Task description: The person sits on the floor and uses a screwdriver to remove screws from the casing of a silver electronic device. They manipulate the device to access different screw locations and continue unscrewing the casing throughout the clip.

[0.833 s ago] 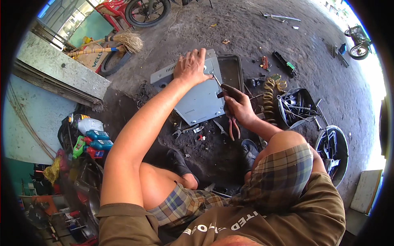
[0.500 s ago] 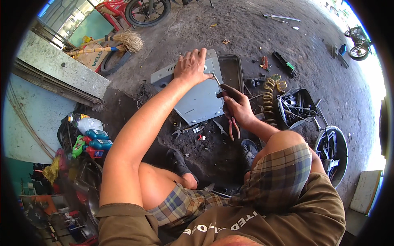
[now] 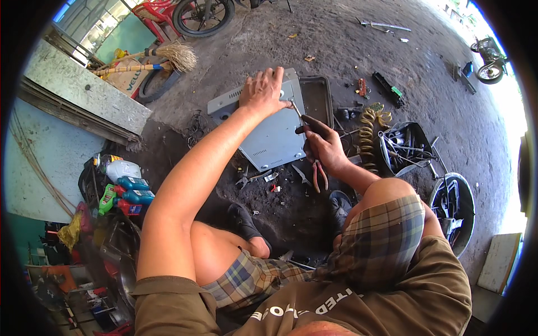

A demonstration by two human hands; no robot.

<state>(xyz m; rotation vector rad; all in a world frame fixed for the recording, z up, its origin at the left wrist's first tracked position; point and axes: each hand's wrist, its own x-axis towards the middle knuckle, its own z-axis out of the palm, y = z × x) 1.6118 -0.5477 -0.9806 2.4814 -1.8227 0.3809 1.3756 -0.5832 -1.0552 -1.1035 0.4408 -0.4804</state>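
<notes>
A grey metal appliance case (image 3: 274, 137) with vent slots stands tilted on the dirt floor in front of me. My left hand (image 3: 262, 94) grips its upper part, with the thumb reaching toward a screwdriver tip. The screwdriver (image 3: 297, 109) has a thin metal shaft that meets the case near its right edge. My right hand (image 3: 325, 147), its fingers blackened, is closed round the handle, which is mostly hidden. Red-handled pliers (image 3: 320, 176) show just below that hand; whether the hand touches them I cannot tell.
Beside the case lies a dark tray (image 3: 318, 92). To the right are a coiled yellow hose (image 3: 368, 134), a bin of tools (image 3: 403, 144) and a round tub of metal parts (image 3: 465, 210). Bottles (image 3: 134, 190) stand at left, a straw broom (image 3: 176, 56) farther back.
Almost nothing differs. Both hands, the screwdriver and the case keep their places; the whole view has shifted very slightly.
</notes>
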